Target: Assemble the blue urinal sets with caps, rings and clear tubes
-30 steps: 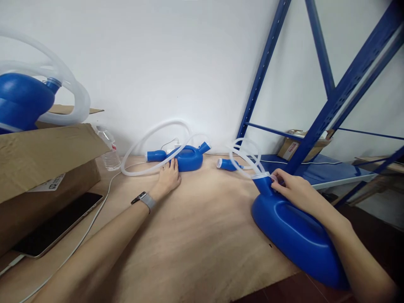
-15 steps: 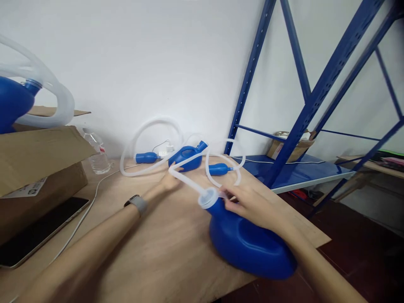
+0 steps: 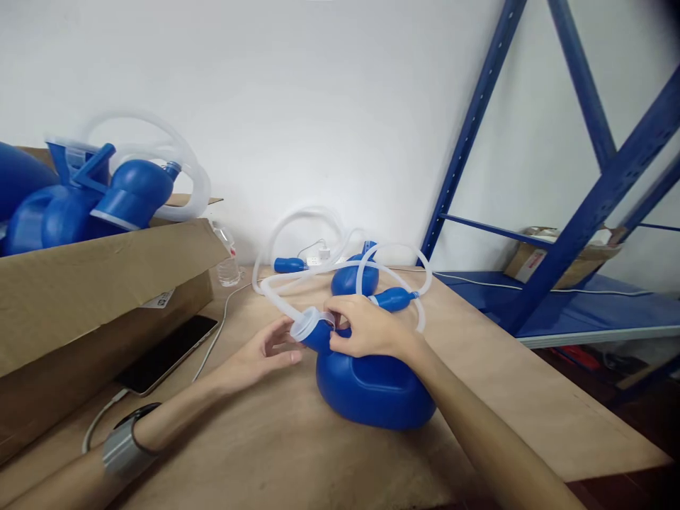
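Note:
A large blue bottle lies on the wooden table, its neck pointing left and fitted with a translucent white cap. From the cap runs a clear hose toward the back. My right hand is pinched at the neck beside the cap, on what looks like the cap's strap. My left hand, with a watch on the wrist, is beside the cap with its fingers apart and nothing in them. Behind are a second blue bottle and a blue hose end.
At the left stands a cardboard box full of blue bottles, with a phone and cable beside it. A water bottle, another blue hose end and a power strip lie farther back. Blue shelving is on the right.
My left hand has let go of the rear bottle and come back beside the cap. The large bottle and my right hand appear farther left, while the view has turned left, showing more of the box.

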A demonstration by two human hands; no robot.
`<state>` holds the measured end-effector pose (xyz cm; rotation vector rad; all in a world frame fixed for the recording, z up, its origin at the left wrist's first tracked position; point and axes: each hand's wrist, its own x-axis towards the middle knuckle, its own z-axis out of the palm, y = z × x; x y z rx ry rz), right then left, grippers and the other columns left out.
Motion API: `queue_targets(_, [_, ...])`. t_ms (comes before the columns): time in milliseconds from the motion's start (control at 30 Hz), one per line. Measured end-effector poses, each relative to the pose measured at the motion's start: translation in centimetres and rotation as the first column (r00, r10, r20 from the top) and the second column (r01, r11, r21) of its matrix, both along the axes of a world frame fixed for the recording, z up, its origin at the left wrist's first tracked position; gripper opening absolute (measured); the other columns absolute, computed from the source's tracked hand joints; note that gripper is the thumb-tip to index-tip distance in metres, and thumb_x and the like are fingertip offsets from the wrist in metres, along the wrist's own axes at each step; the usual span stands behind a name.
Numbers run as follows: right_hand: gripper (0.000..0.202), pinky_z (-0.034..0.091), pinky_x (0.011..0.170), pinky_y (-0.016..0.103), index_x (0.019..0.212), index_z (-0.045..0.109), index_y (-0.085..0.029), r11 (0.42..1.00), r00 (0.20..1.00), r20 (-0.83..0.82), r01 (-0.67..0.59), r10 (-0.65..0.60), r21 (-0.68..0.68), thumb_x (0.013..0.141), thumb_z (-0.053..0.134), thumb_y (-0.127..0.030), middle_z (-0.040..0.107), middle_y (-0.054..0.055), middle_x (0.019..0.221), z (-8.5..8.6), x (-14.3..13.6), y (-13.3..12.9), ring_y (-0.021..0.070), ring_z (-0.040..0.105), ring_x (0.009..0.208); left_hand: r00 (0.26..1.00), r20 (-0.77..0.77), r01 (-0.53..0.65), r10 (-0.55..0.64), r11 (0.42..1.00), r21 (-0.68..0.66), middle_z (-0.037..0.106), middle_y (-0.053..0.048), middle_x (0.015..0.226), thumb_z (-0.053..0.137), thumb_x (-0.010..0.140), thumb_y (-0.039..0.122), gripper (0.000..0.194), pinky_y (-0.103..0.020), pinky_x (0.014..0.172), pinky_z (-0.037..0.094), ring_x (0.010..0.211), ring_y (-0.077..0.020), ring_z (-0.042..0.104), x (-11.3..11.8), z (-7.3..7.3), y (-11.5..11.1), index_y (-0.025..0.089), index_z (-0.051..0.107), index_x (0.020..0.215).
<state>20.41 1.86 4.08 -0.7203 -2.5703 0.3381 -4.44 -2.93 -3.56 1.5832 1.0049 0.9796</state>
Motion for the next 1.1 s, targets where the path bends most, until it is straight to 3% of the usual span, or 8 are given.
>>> queue_targets(133, [0.013, 0.040, 0.065, 0.027, 0.087, 0.060, -0.019, 0.987, 0.987, -0.023, -0.159, 0.159, -0.008, 0.075, 0.065, -0.015, 0.062, -0.002, 0.076, 0.2, -2.9, 0.5, 0.0143, 0.055, 0.068, 0.985, 0.095, -0.147, 0.144, 0.989, 0.022, 0.063, -0.010, 0.146, 0.083, 0.075, 0.054, 0.077, -0.047, 0.109, 0.053, 0.134, -0.0331, 0.059, 0.0, -1.4, 0.4, 0.026, 0.055, 0.142])
queue_targets(267, [0.012, 0.038, 0.062, 0.027, 0.086, 0.058, -0.020, 0.987, 0.988, 0.001, -0.155, 0.155, 0.036, 0.076, 0.064, -0.015, 0.061, -0.002, 0.075, -0.1, -5.0, 0.9, 0.0145, 0.053, 0.066, 0.948, 0.086, -0.312, 0.307, 0.948, 0.054, 0.071, -0.008, 0.131, 0.086, 0.067, 0.057, 0.077, -0.046, 0.102, 0.056, 0.123, -0.0340, 0.066, -0.7, -1.3, 0.6, 0.026, 0.058, 0.133])
queue_targets(500, [0.013, 0.040, 0.064, 0.027, 0.085, 0.056, -0.021, 0.971, 0.971, -0.003, -0.238, 0.238, 0.016, 0.075, 0.061, -0.013, 0.061, -0.003, 0.073, -0.3, -5.5, 1.7, 0.0147, 0.055, 0.067, 0.962, 0.041, -0.273, 0.270, 0.948, 0.161, 0.073, -0.006, 0.117, 0.085, 0.071, 0.052, 0.058, -0.042, 0.097, 0.057, 0.110, -0.0301, 0.069, -1.3, -0.6, 0.2, 0.024, 0.065, 0.118])
queue_targets(700, [0.016, 0.042, 0.064, 0.026, 0.082, 0.055, -0.021, 0.956, 0.957, -0.059, -0.287, 0.283, -0.061, 0.074, 0.060, -0.008, 0.062, -0.003, 0.075, -0.3, -4.9, 2.2, 0.0133, 0.055, 0.067, 0.936, 0.042, -0.351, 0.349, 0.930, 0.104, 0.073, -0.007, 0.113, 0.085, 0.064, 0.055, 0.066, -0.043, 0.091, 0.059, 0.106, -0.0316, 0.069, -1.4, -1.2, 0.5, 0.023, 0.063, 0.118])
queue_targets(833, [0.012, 0.042, 0.065, 0.027, 0.086, 0.057, -0.021, 0.955, 0.957, -0.076, -0.285, 0.279, -0.080, 0.082, 0.068, -0.018, 0.062, -0.003, 0.077, -0.3, -4.9, 2.0, 0.0140, 0.054, 0.070, 0.924, 0.018, -0.381, 0.382, 0.916, 0.126, 0.073, -0.007, 0.116, 0.084, 0.064, 0.057, 0.068, -0.043, 0.091, 0.059, 0.107, -0.0324, 0.069, -1.4, -1.4, 0.5, 0.025, 0.062, 0.120])
queue_targets(967, [0.030, 0.039, 0.063, 0.027, 0.076, 0.050, -0.021, 0.948, 0.957, -0.097, -0.286, 0.275, -0.139, 0.090, 0.073, -0.035, 0.057, -0.003, 0.077, -0.4, -5.0, 2.4, 0.0133, 0.051, 0.070, 0.923, 0.028, -0.384, 0.383, 0.916, 0.121, 0.073, -0.007, 0.118, 0.084, 0.066, 0.058, 0.068, -0.044, 0.091, 0.060, 0.108, -0.0323, 0.069, -1.4, -1.5, 0.4, 0.025, 0.061, 0.122])
queue_targets(1100, [0.040, 0.040, 0.066, 0.028, 0.070, 0.049, -0.019, 0.953, 0.955, -0.153, -0.274, 0.254, -0.127, 0.098, 0.066, -0.042, 0.060, 0.002, 0.094, -0.8, -5.1, 3.0, 0.0118, 0.050, 0.072, 0.920, 0.016, -0.392, 0.392, 0.913, 0.118, 0.072, -0.008, 0.119, 0.083, 0.069, 0.060, 0.071, -0.044, 0.088, 0.062, 0.106, -0.0322, 0.070, -1.5, -1.9, 0.4, 0.023, 0.061, 0.126])
